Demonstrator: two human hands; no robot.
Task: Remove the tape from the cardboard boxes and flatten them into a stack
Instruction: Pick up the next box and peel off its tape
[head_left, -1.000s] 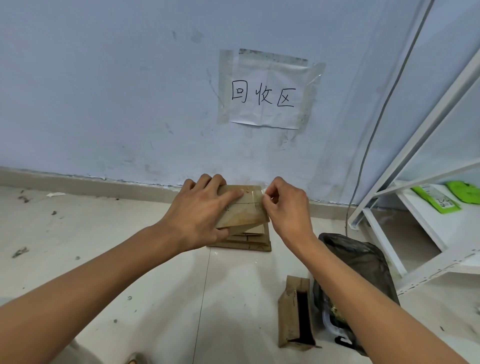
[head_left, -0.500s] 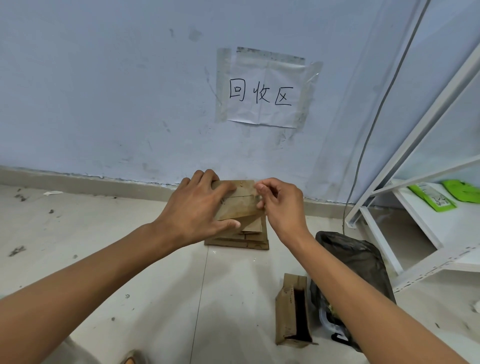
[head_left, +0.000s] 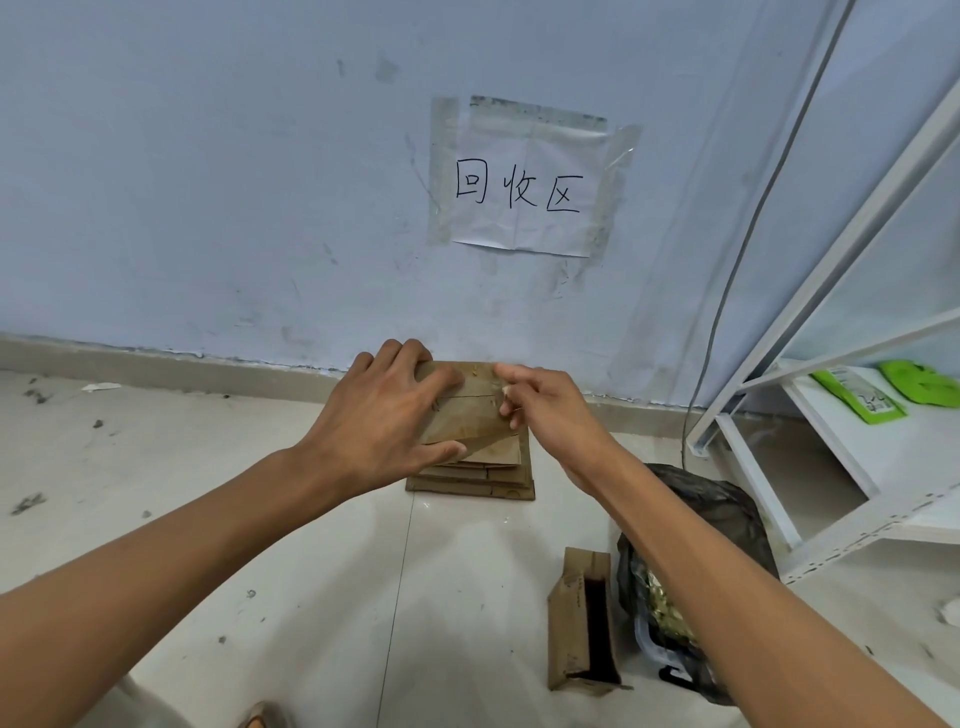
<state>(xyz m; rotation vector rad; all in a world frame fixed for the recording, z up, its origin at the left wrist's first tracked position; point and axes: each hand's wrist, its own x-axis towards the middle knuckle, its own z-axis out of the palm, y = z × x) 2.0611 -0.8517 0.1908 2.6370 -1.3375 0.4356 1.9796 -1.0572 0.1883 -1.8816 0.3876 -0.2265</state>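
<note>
Cardboard box (head_left: 470, 410), brown, small and matte, sits in my left hand (head_left: 384, 415) above the stack (head_left: 475, 475) of flattened pieces on the pale tile floor (head_left: 260, 571) by the wall. That grip is curled round its edge. My right hand (head_left: 550, 415) pinches at its glossy tape (head_left: 503, 391).

Pale blue scuffed wall (head_left: 208, 182) with taped paper sign (head_left: 524, 179), grey baseboard (head_left: 130, 358), dirty white tiled floor (head_left: 260, 545), white metal shelving (head_left: 852, 415) at right.
</note>
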